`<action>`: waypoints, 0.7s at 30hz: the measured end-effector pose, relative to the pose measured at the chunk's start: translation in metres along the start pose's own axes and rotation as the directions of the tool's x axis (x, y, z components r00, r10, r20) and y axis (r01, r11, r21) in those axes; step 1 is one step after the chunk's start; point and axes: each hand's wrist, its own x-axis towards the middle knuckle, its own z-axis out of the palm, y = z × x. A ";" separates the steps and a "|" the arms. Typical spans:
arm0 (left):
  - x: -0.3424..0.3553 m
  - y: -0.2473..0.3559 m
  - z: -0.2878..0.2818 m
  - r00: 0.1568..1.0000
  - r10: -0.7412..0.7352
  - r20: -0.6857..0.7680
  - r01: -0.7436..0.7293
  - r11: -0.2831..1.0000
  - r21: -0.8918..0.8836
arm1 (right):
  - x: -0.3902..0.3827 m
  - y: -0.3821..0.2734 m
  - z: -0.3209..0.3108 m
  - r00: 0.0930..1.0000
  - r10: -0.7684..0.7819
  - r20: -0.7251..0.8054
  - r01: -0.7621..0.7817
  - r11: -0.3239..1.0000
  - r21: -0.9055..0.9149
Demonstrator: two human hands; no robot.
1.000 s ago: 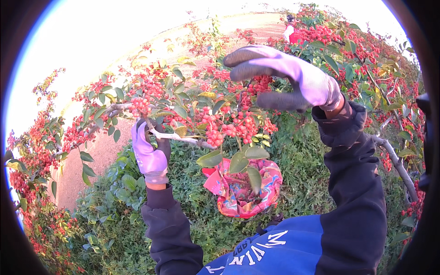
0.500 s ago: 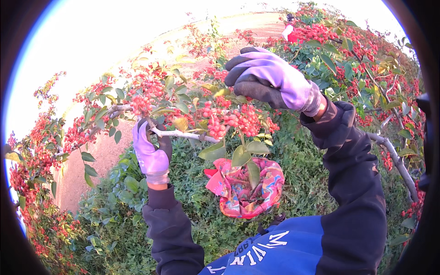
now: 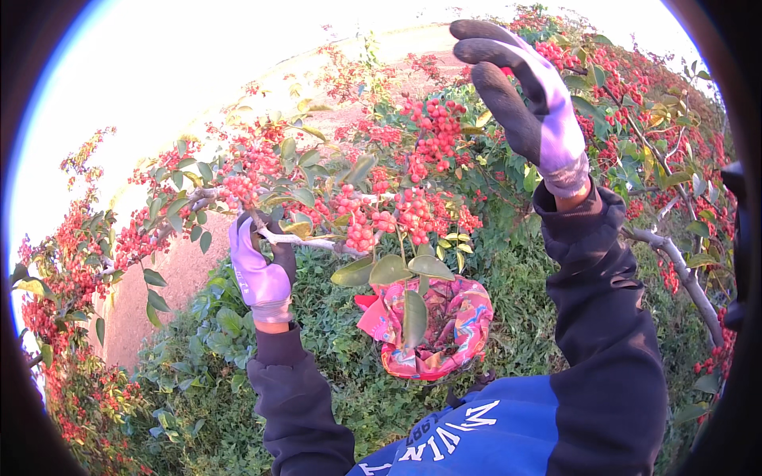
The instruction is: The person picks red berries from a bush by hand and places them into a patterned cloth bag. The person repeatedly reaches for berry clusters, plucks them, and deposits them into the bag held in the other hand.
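My left hand (image 3: 262, 266), in a purple glove with dark fingertips, is closed round a pale woody branch (image 3: 313, 242). Clusters of small red berries (image 3: 414, 214) and green leaves (image 3: 389, 270) grow along that branch. Raised to the upper right, my right hand (image 3: 528, 95) wears a matching glove; its fingers are spread with nothing between them. Just left of it stands an upright berry cluster (image 3: 438, 131). Below the branch hangs a pink patterned cloth bag (image 3: 468, 321), its mouth open, with dark material inside; a leaf partly covers it.
Berry-laden branches (image 3: 71, 309) spread on the left, and a thick bare limb (image 3: 686, 278) rises on the right among more red clusters. Low green plants (image 3: 214, 381) cover the ground. Beyond lies bare brown soil (image 3: 155, 309).
My right hand has risen and moved right, away from the branch, and its fingers have spread. The berry cluster it covered now shows. My left hand keeps its hold.
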 end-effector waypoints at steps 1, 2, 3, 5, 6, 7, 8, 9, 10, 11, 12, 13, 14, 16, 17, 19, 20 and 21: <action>0.000 0.000 -0.001 0.999 0.049 -0.012 -0.049 0.998 0.038 | -0.006 -0.004 -0.002 0.998 -0.003 -0.067 0.004 1.000 0.013; 0.001 0.000 -0.001 0.999 0.045 -0.010 -0.045 0.998 0.042 | -0.017 -0.011 -0.001 0.982 0.121 -0.145 -0.104 0.988 0.118; 0.002 0.000 -0.002 0.999 0.047 -0.009 -0.047 0.998 0.036 | -0.028 -0.019 0.001 0.958 0.214 -0.191 -0.184 0.970 0.160; 0.002 0.002 -0.002 0.999 0.039 -0.003 -0.039 0.999 0.029 | -0.049 -0.033 0.007 0.867 0.481 -0.130 -0.417 0.844 0.337; 0.002 0.004 -0.002 1.000 0.029 0.004 -0.030 0.999 0.029 | -0.058 -0.039 0.011 0.787 0.617 -0.024 -0.541 0.708 0.453; 0.002 0.006 -0.002 1.000 0.026 0.009 -0.026 0.999 0.025 | -0.065 -0.042 0.023 0.716 0.696 0.053 -0.616 0.594 0.517; 0.003 0.007 -0.002 1.000 0.023 0.005 -0.023 0.999 0.037 | -0.070 -0.043 0.034 0.624 0.770 0.130 -0.688 0.464 0.558; 0.003 0.009 0.000 1.000 0.027 0.002 -0.027 0.999 0.044 | -0.073 -0.043 0.040 0.600 0.782 0.170 -0.725 0.440 0.530; 0.003 0.011 0.001 1.000 0.031 0.000 -0.031 0.998 0.050 | -0.074 -0.043 0.046 0.565 0.799 0.206 -0.766 0.415 0.491; 0.002 0.012 0.001 0.999 0.041 -0.005 -0.041 0.998 0.055 | -0.071 -0.039 0.057 0.583 0.798 0.149 -0.713 0.416 0.564; 0.002 0.013 0.002 0.999 0.051 -0.010 -0.051 0.997 0.061 | -0.067 -0.036 0.062 0.568 0.805 0.169 -0.726 0.393 0.565; 0.002 0.014 0.002 0.997 0.080 -0.013 -0.079 0.995 0.067 | -0.065 -0.035 0.068 0.534 0.836 0.126 -0.732 0.382 0.565; 0.001 0.014 0.002 0.997 0.082 -0.008 -0.081 0.994 0.073 | -0.062 -0.033 0.073 0.499 0.863 0.083 -0.737 0.372 0.565; -0.002 0.014 -0.001 0.993 0.119 0.004 -0.119 0.989 0.086 | -0.058 -0.030 0.081 0.519 0.854 0.029 -0.667 0.384 0.638; -0.003 0.013 -0.002 0.991 0.134 0.024 -0.135 0.987 0.087 | -0.058 -0.030 0.082 0.548 0.836 0.015 -0.622 0.396 0.675; -0.006 0.011 -0.004 0.997 0.077 0.006 -0.077 0.997 0.019 | -0.064 -0.029 0.083 0.539 0.842 0.017 -0.662 0.412 0.626; -0.008 0.009 -0.005 0.999 0.048 0.010 -0.048 0.999 -0.020 | -0.068 -0.028 0.083 0.545 0.838 0.021 -0.676 0.425 0.602; -0.008 0.007 -0.007 0.999 0.024 0.030 -0.023 0.999 -0.042 | -0.073 -0.024 0.080 0.547 0.832 0.087 -0.717 0.413 0.561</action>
